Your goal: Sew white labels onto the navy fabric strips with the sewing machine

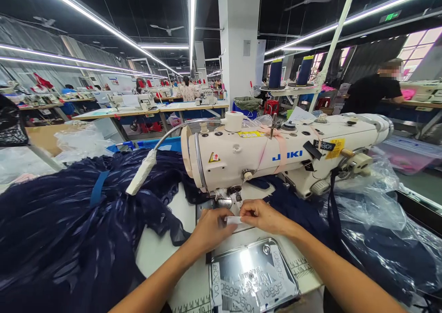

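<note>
A small white label (pixel 234 220) is stretched between my two hands, just in front of the sewing machine's needle area. My left hand (pixel 212 229) pinches its left end between thumb and fingers. Its right end is in the closed fingertips of my right hand (pixel 261 215). The white sewing machine (pixel 238 154) stands right behind my hands, and its presser foot is partly hidden by them. Closest to me on the table lies a shiny metal tray (pixel 286 262) with several grey labels (pixel 272 287) printed "valege".
Dark navy sheer fabric (pixel 69 230) is heaped on the left, tied with a blue band (pixel 99 188). More navy fabric and clear plastic bags (pixel 373 211) lie on the right. A lamp (pixel 141 172) on a bendable neck hangs left of the machine head. A person (pixel 375 89) works behind, right.
</note>
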The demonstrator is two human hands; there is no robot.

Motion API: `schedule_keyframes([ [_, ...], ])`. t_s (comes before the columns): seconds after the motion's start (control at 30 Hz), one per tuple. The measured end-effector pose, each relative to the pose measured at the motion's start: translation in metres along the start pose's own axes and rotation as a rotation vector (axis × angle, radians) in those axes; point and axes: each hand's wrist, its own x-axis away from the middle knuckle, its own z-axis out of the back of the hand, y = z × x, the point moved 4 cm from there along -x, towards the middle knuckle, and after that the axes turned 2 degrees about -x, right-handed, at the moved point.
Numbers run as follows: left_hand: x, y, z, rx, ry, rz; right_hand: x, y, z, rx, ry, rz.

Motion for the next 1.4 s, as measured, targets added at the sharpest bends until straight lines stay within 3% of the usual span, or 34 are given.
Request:
schedule_keyframes([
  [0.23, 0.024, 0.008, 0.011, -0.048, 0.065, -0.062, 0.011, -0.034, 0.001, 0.293, 0.055, 0.166],
  [0.33, 0.045, 0.014, 0.019, -0.002, 0.155, -0.171, 0.03, -0.061, 0.001, 0.508, 0.191, 0.409],
  [0.4, 0.061, 0.016, 0.026, 0.128, 0.182, -0.164, 0.05, -0.08, -0.001, 0.689, 0.31, 0.631],
  [0.5, 0.081, 0.018, 0.027, 0.483, 0.08, -0.006, 0.081, -0.101, -0.009, 0.912, 0.378, 0.958],
  [0.57, 0.092, 0.026, 0.022, 0.72, -0.056, 0.084, 0.096, -0.111, -0.014, 0.998, 0.364, 1.124],
  [0.7, 0.11, 0.05, 0.004, 1.075, -0.317, 0.14, 0.111, -0.125, -0.018, 1.044, 0.363, 1.277],
  [0.8, 0.12, 0.057, -0.004, 1.205, -0.293, 0.216, 0.117, -0.134, -0.022, 1.038, 0.353, 1.324],
  [0.93, 0.129, 0.056, -0.003, 1.097, -0.148, 0.239, 0.117, -0.134, -0.021, 1.037, 0.362, 1.297],
  [1.03, 0.133, 0.053, 0.005, 0.976, -0.054, 0.205, 0.11, -0.122, -0.009, 0.968, 0.456, 1.155],
  [1.1, 0.134, 0.049, 0.01, 0.904, 0.0, 0.174, 0.101, -0.111, 0.001, 0.851, 0.509, 0.959],
  [1.17, 0.133, 0.046, 0.012, 0.838, 0.041, 0.16, 0.093, -0.101, 0.004, 0.661, 0.476, 0.748],
  [1.3, 0.128, 0.042, 0.013, 0.705, 0.097, 0.146, 0.08, -0.091, -0.014, 0.105, 0.23, 0.295],
  [1.4, 0.124, 0.041, 0.012, 0.621, 0.129, 0.13, 0.076, -0.094, -0.032, -0.196, 0.123, 0.067],
])
